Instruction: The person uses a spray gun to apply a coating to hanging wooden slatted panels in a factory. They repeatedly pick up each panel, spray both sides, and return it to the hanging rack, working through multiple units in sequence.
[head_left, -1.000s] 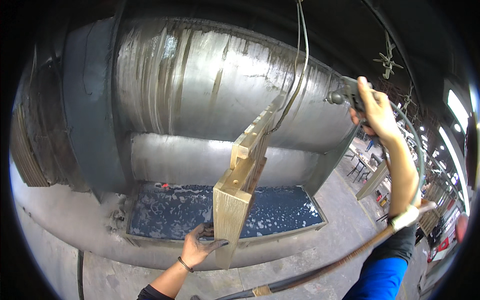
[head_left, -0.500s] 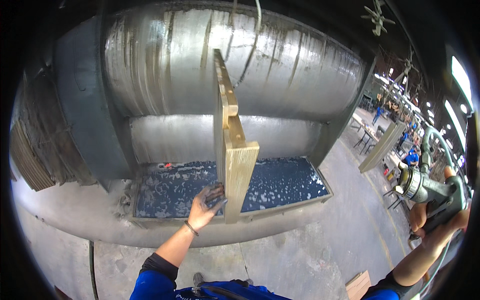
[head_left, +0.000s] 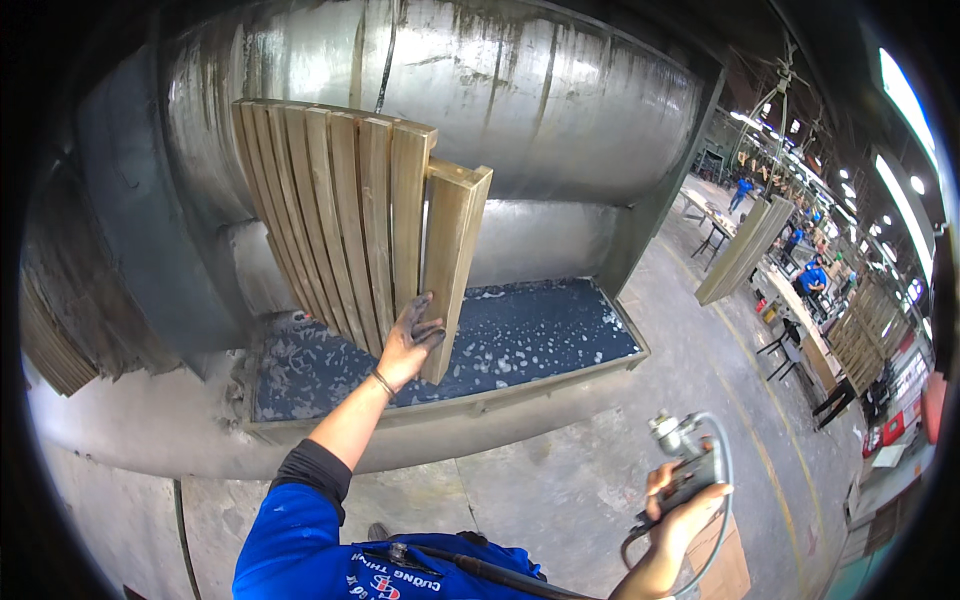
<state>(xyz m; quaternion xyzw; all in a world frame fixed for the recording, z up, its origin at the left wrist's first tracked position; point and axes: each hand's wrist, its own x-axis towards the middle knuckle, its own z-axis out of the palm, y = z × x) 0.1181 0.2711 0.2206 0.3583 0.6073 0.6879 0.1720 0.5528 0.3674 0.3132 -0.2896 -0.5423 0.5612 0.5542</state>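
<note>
A slatted wooden panel [head_left: 375, 190] hangs upright and at a slant over a trough [head_left: 530, 395] of dark blue liquid. My left hand [head_left: 412, 335], its fingers darkly stained, grips the panel low on its near side, by the wide end slat. Some of those fingers reach the gap beside that slat. At the lower right my right hand [head_left: 685, 515] is wrapped round a spray gun [head_left: 690, 470]. A thin hose loops from the gun past my wrist. Motion blurs the gun a little.
Curved metal sheets [head_left: 560, 100] stand behind the trough, streaked with drips. Another slatted panel [head_left: 745, 250] hangs to the right, with work tables and people beyond. A cardboard piece [head_left: 725, 560] lies on the floor beside my right arm. Stacked slats [head_left: 55, 345] stand far left.
The wooden panel has swung from nearly edge-on to showing its slatted face, its far side now left. My left hand rose slightly. My right hand brought the spray gun down and left.
</note>
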